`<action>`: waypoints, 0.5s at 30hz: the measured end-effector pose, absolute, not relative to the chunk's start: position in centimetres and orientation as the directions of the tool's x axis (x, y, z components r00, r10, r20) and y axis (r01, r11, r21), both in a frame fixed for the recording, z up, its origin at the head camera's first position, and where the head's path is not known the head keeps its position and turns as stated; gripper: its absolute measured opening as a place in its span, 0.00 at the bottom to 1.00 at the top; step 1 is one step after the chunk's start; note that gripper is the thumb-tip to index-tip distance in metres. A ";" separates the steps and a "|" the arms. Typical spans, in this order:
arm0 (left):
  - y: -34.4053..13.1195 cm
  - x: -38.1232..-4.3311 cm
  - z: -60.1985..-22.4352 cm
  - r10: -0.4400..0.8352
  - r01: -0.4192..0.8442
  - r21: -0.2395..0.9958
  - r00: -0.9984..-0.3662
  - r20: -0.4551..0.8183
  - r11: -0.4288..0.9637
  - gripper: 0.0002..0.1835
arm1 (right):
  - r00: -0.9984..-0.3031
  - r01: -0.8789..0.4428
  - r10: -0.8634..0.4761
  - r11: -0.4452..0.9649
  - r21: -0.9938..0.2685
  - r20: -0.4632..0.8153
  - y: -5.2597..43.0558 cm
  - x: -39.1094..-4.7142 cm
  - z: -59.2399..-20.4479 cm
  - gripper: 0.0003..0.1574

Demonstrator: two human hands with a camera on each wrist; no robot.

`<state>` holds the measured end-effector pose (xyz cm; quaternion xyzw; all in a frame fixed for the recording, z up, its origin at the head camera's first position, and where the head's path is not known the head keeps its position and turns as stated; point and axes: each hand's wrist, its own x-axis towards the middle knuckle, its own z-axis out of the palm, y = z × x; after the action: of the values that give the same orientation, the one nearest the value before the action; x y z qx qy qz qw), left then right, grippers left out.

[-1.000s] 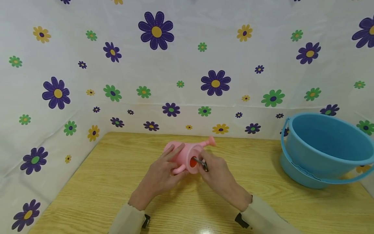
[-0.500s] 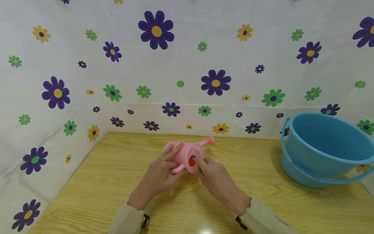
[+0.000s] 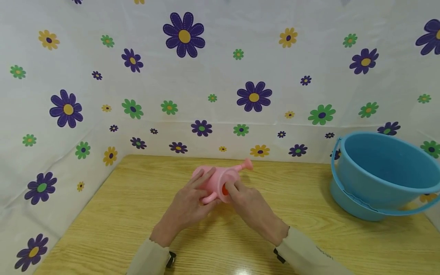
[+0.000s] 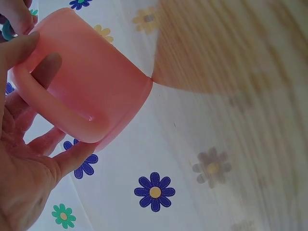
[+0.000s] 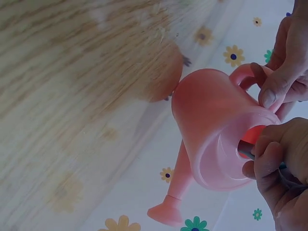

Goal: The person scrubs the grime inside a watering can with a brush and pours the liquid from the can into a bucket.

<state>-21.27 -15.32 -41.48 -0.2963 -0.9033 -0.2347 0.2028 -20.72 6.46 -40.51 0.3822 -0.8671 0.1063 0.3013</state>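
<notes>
So, left hand round watering can, right hand round tool; sleeve marks illegible.

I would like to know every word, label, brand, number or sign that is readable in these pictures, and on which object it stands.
No text can be read in any view.
Right sleeve: a small dark mark, too blurred to tell whether it is lettering.
Pink watering can and blue bucket: no lettering visible.
Backdrop: only printed flowers.
</notes>
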 end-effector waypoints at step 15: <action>-15.5 -21.4 -41.6 0.431 0.649 0.335 -0.729 0.532 0.683 0.19 | -0.369 -0.762 -0.677 0.613 0.210 0.637 8.5 -19.6 -40.2 0.26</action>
<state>-21.35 -15.55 -41.62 -0.3023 -0.8930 -0.2589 0.2102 -19.63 8.51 -40.20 0.4357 -0.8253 0.0599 0.3542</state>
